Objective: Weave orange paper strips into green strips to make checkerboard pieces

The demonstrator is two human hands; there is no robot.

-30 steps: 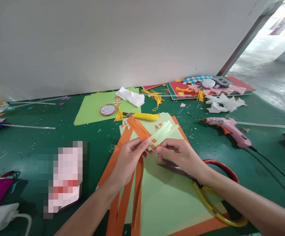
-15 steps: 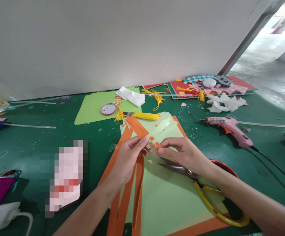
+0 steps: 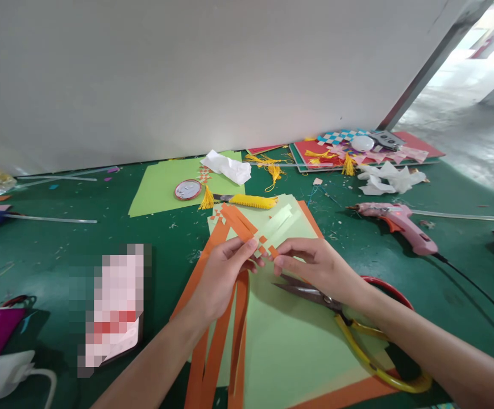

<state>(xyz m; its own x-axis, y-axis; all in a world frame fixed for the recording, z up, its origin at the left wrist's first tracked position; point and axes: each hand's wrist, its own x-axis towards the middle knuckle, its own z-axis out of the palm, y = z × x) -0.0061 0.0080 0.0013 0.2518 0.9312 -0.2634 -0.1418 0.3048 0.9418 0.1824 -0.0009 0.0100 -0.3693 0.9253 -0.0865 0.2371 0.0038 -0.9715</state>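
Note:
Between my two hands is a small weave of orange and pale green paper strips (image 3: pixel 262 241), its loose strips fanning away at the top. My left hand (image 3: pixel 225 272) pinches the weave's left edge between thumb and fingers. On the other side, the fingertips of my right hand (image 3: pixel 310 258) are closed on the end of an orange strip. Under both hands lie pale green paper sheets (image 3: pixel 281 352) and long orange paper strips (image 3: pixel 216 341). Open-bladed scissors (image 3: pixel 327 298) with yellow and red handles rest on the sheets, partly beneath my right forearm.
A yellow utility knife (image 3: pixel 253 201) lies beyond my hands, near a round tin lid (image 3: pixel 187 190) and a crumpled tissue (image 3: pixel 227 167). To the right is a pink glue gun (image 3: pixel 400 221) with its cord. A phone (image 3: pixel 116 307), blurred out, lies left. A wall stands behind.
The loose strips above the weave have shifted slightly, the orange ones now a little more spread. Both hands keep almost the same place and grip.

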